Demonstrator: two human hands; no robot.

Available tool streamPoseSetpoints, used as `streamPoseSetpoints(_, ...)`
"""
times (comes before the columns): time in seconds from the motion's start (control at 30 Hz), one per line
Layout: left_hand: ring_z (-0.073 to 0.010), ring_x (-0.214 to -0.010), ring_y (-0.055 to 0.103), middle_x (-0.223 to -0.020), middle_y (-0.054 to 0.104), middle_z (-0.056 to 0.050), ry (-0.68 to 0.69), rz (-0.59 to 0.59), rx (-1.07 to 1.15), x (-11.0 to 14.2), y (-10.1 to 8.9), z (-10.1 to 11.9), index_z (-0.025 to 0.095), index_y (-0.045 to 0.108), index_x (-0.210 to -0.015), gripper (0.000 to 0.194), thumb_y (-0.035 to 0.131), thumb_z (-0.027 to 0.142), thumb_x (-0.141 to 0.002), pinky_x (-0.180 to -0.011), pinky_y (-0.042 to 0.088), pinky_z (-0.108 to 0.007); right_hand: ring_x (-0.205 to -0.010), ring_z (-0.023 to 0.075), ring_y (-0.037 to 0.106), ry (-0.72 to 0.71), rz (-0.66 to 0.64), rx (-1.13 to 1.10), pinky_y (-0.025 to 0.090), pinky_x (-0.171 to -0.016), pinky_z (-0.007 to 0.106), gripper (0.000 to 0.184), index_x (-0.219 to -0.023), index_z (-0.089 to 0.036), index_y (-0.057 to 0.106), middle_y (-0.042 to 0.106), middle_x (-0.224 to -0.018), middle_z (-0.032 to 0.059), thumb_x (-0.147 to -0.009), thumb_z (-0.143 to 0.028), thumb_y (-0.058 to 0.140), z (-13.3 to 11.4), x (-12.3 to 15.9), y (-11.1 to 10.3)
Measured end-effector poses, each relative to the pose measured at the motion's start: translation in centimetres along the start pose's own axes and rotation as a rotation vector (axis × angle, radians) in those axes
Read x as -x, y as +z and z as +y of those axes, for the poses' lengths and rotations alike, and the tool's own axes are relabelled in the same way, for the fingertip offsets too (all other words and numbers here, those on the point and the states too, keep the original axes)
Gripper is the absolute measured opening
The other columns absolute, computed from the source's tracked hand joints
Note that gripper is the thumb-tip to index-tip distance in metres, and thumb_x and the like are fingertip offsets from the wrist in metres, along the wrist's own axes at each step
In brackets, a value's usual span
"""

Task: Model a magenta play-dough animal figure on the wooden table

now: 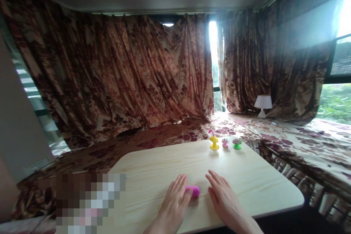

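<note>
Landmark: magenta roll (195, 191), short and smooth with a rounded end, apparently modelling clay. Lies on its side on the pale wood-grain table (148, 172), near the edge closest to the person.

Left hand (174, 198): at the roll's left end, partly covering it. Palm down, fingers extended and nearly together, thumb over or against the roll. Open, with no closed grip visible; how firmly it presses cannot be told.

Right hand (222, 196): right of the roll, apart from it. Open, fingers extended, thumb slightly separated, nothing held. Whether it touches the tabletop cannot be told.

Yellow pedestal model (214, 144): beyond the roll and to its right, upright, with a bent pink straw-like piece (211, 132) on top.

Pink pedestal model (225, 143): beyond the roll, farther right than the yellow one; small, with a speckled top.

Green pedestal model (237, 144): beyond the roll, rightmost of the row; wide top dotted with pink.

White table lamp (263, 102): far beyond the roll and to the right, on floral cloth (175, 131), before patterned curtains (137, 73).

Step in hand, as judged: shaping or steadying the roll under the left hand, the right taking no part. Requirements of a next move: for two-handed work, the right palm would need to close the gap to the roll; for even rolling, light, level pressure along its length, since heavier pressure at one end could flatten or taper it.
</note>
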State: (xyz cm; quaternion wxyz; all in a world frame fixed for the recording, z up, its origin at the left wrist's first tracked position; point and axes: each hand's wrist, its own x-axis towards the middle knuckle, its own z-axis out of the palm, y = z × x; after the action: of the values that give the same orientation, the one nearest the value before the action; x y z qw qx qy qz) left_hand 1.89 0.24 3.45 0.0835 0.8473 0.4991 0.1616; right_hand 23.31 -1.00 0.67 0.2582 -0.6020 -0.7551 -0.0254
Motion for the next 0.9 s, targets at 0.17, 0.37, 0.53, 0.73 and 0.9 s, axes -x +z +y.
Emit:
streamPoseSetpoints(0.17, -0.0186, -0.135, 0.025, -0.146, 0.029, -0.004, -0.006, 0.039, -0.04, -0.6, 0.0, -2.0, 0.018, 0.031, -0.139, 0.054, 0.017, 0.046, -0.094, -0.11, 0.025, -0.045, -0.129, 0.0205, 0.037, -0.251, -0.103, -0.151, 0.031, -0.107, 0.038, 0.046, -0.136, -0.015, 0.04, 0.038, -0.142, 0.0095, -0.091, -0.02, 0.032, -4.5, -0.8, -0.6)
streamPoseSetpoints(0.37, -0.021, -0.134, 0.027, -0.148, 0.023, 0.0, 0.171, 0.061, -0.21, 3.9, 1.3, -3.6, 0.029, 0.015, -0.142, 0.054, 0.029, 0.044, -0.093, -0.109, 0.028, -0.045, -0.132, 0.024, 0.031, -0.395, -0.3, -0.147, 0.024, -0.109, 0.044, 0.051, -0.137, -0.019, 0.038, 0.033, -0.144, 0.0061, -0.087, -0.024, 0.041, -4.9, 1.3, -1.2)
streamPoseSetpoints(0.53, -0.019, -0.137, 0.021, -0.15, 0.017, 0.001, 0.147, 0.038, -0.229, 4.6, 0.4, -2.4, 0.028, 0.01, -0.143, 0.055, 0.024, 0.045, -0.093, -0.111, 0.022, -0.045, -0.135, 0.0205, 0.023, -0.358, -0.271, -0.135, 0.017, -0.111, 0.043, 0.051, -0.141, -0.021, 0.031, 0.028, -0.147, 0.0043, -0.091, -0.029, 0.036, -5.3, 2.0, -1.9)
streamPoseSetpoints(0.73, -0.0222, -0.135, 0.026, -0.146, 0.031, -0.01, 0.047, 0.028, -0.213, -1.4, -0.3, -2.0, 0.015, 0.031, -0.139, 0.06, 0.016, 0.05, -0.093, -0.11, 0.023, -0.047, -0.131, 0.0251, 0.034, -0.22, -0.202, -0.072, 0.022, -0.108, 0.049, 0.048, -0.136, -0.012, 0.04, 0.039, -0.141, 0.0144, -0.094, -0.032, 0.027, -5.1, -2.6, 0.4)
streamPoseSetpoints(0.9, -0.0212, -0.136, 0.024, -0.147, 0.028, -0.007, 0.062, 0.034, -0.213, -0.1, 0.3, -2.3, 0.017, 0.025, -0.141, 0.059, 0.018, 0.05, -0.093, -0.11, 0.024, -0.045, -0.134, 0.0218, 0.027, -0.244, -0.214, -0.076, 0.018, -0.11, 0.046, 0.049, -0.141, -0.018, 0.031, 0.029, -0.146, 0.0088, -0.094, -0.031, 0.028, -4.6, -1.3, 0.7)
